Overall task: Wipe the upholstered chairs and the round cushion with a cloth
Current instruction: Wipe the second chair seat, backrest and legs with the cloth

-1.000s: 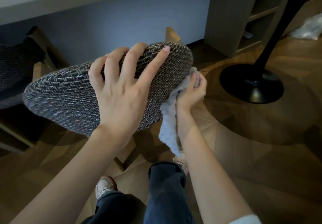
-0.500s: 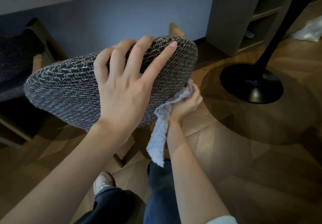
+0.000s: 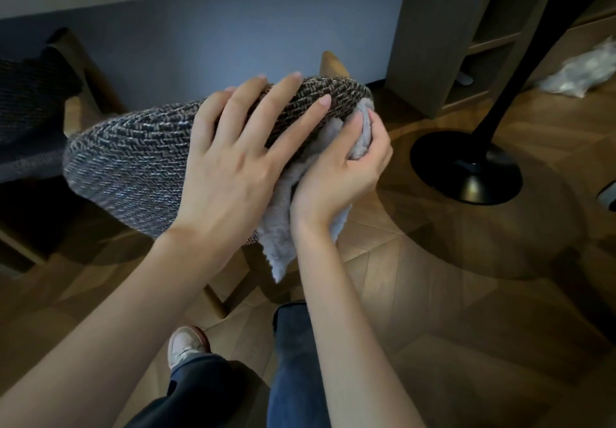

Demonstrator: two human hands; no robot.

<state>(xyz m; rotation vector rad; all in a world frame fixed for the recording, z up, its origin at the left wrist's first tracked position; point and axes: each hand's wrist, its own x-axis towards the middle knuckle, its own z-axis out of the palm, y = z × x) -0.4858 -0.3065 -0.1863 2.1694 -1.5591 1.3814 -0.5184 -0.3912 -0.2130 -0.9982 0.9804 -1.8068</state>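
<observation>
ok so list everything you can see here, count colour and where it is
round cushion: 1, grey-brown weave, centre, tilted
cloth: 1, pale grey, against the cushion's right edge, tail hanging
wooden chair: 1, tan frame, behind and under the cushion
upholstered chair: 1, dark weave, far left
table pedestal: 1, black, on the floor at right
shelf unit: 1, grey-brown, upper right
crumpled bag: 1, whitish, floor, far right
floor: 1, brown wood, herringbone
shoe: 1, white, bottom centre
legs: 2, blue jeans, bottom
left hand: 1, fingers spread on the cushion
right hand: 1, grips the cloth
</observation>
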